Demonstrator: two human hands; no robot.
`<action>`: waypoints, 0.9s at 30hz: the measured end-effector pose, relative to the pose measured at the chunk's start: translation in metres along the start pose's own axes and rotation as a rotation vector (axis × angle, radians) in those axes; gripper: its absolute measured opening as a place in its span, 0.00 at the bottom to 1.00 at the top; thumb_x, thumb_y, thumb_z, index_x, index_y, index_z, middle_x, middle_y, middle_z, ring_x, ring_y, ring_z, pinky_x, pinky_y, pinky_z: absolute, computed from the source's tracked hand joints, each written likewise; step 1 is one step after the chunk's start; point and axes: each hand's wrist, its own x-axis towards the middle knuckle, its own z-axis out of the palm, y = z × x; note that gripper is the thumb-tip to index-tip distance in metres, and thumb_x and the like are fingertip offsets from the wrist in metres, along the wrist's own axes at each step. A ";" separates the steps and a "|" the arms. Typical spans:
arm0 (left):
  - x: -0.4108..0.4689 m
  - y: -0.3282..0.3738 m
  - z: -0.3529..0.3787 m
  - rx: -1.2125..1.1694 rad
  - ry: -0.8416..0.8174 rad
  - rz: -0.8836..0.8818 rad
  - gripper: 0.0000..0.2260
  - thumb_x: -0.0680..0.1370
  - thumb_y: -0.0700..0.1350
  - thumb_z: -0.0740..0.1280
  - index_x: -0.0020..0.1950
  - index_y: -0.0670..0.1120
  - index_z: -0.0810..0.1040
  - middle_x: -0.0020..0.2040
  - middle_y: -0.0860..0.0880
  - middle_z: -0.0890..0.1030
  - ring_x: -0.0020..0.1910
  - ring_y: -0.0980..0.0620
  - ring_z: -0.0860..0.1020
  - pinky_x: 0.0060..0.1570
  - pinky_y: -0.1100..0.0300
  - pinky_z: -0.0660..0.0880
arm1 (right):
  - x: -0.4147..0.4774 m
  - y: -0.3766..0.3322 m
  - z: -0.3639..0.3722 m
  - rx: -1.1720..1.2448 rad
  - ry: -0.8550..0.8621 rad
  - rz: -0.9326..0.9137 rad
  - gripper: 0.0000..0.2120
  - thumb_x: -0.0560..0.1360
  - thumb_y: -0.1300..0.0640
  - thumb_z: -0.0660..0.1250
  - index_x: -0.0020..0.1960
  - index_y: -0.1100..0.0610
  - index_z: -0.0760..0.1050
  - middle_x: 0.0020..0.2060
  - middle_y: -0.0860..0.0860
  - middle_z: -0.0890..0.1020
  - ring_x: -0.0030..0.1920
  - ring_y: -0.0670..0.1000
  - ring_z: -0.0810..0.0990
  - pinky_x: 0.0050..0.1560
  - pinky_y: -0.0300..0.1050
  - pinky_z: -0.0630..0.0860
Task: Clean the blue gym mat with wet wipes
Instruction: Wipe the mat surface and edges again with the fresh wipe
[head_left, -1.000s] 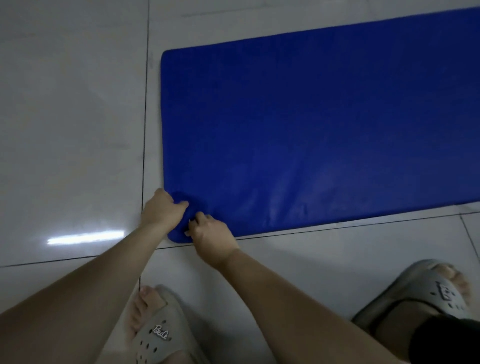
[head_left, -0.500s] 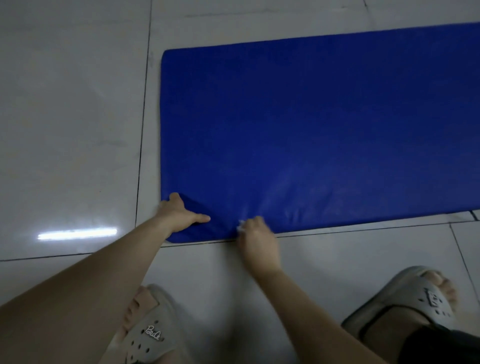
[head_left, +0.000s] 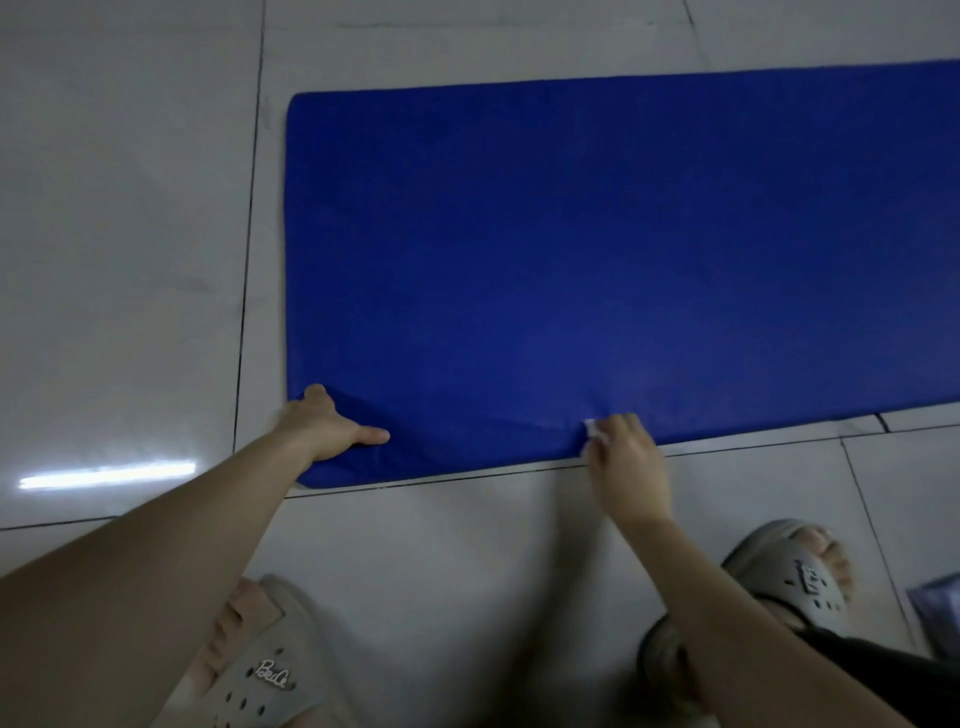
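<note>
Our flat left hand pins the blue gym mat at its near-left corner; our right hand pinches a wet wipe at its near edge. Hard strokes could wrinkle it.

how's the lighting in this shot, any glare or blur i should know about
Head view: dim, bluish light overall; a bright glare streak on the glossy floor left of the left hand; the blue gym mat bows slightly at its edges, wide-angle distortion; the right hand pinching the wet wipe looks a little soft, likely motion blur.
</note>
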 end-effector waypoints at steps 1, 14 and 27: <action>0.000 0.000 0.001 0.004 0.008 0.005 0.55 0.62 0.64 0.82 0.77 0.42 0.57 0.73 0.42 0.68 0.69 0.41 0.70 0.69 0.46 0.71 | 0.002 0.008 -0.004 0.000 0.019 0.063 0.06 0.81 0.59 0.64 0.52 0.62 0.76 0.50 0.56 0.77 0.47 0.57 0.79 0.48 0.53 0.78; 0.000 -0.004 0.002 0.005 0.010 0.004 0.55 0.62 0.65 0.81 0.78 0.41 0.57 0.73 0.42 0.68 0.69 0.40 0.70 0.69 0.45 0.71 | -0.020 -0.067 0.043 0.030 -0.047 -0.227 0.04 0.77 0.62 0.67 0.45 0.62 0.77 0.44 0.59 0.79 0.42 0.61 0.79 0.43 0.54 0.77; -0.023 0.038 -0.001 0.345 0.057 0.036 0.36 0.69 0.57 0.79 0.69 0.42 0.69 0.63 0.44 0.77 0.58 0.44 0.77 0.51 0.51 0.77 | -0.020 -0.067 0.049 0.184 -0.084 -0.013 0.08 0.83 0.56 0.61 0.51 0.61 0.74 0.50 0.58 0.78 0.51 0.59 0.78 0.52 0.52 0.76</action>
